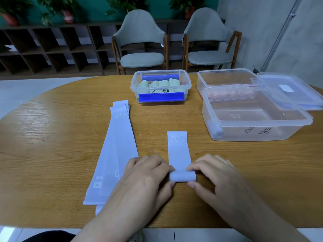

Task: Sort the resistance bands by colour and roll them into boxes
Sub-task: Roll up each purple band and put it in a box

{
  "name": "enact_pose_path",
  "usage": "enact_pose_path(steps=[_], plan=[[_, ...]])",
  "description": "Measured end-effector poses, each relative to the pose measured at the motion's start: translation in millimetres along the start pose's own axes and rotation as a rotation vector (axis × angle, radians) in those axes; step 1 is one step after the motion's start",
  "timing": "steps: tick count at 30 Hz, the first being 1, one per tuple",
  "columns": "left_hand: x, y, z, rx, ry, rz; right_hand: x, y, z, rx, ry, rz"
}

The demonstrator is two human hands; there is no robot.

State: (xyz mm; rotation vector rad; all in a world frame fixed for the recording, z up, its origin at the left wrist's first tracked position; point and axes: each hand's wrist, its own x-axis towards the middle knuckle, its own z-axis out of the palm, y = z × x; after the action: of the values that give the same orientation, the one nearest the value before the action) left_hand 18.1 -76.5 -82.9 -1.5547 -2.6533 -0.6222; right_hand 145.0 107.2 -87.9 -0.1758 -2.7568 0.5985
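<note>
A lavender resistance band [178, 149] marked 20 LB lies flat on the table, its near end rolled into a small roll [182, 176]. My left hand [148, 173] pinches the roll's left end and my right hand [211, 173] pinches its right end, thumbs on the near side. A stack of flat lavender bands [117, 145] lies to the left, partly under my left wrist. The near clear box [255, 119] holds one rolled lavender band [215, 131]. A box [160, 86] with blue latches holds pale green rolls. A far box [225, 81] holds pink rolls.
A clear lid [290, 89] leans over the right boxes. The wooden table [52, 137] has a rounded far edge and its near edge runs just below my forearms. Two grey chairs [141, 42] stand behind the table, with dark shelving at the left.
</note>
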Motion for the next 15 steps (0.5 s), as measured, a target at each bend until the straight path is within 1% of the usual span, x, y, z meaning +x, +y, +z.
enact_pose_path(steps=[15], plan=[[0.8,0.2,0.5,-0.016,0.012,-0.015,0.1,0.8,-0.2,-0.027,-0.009,-0.007]])
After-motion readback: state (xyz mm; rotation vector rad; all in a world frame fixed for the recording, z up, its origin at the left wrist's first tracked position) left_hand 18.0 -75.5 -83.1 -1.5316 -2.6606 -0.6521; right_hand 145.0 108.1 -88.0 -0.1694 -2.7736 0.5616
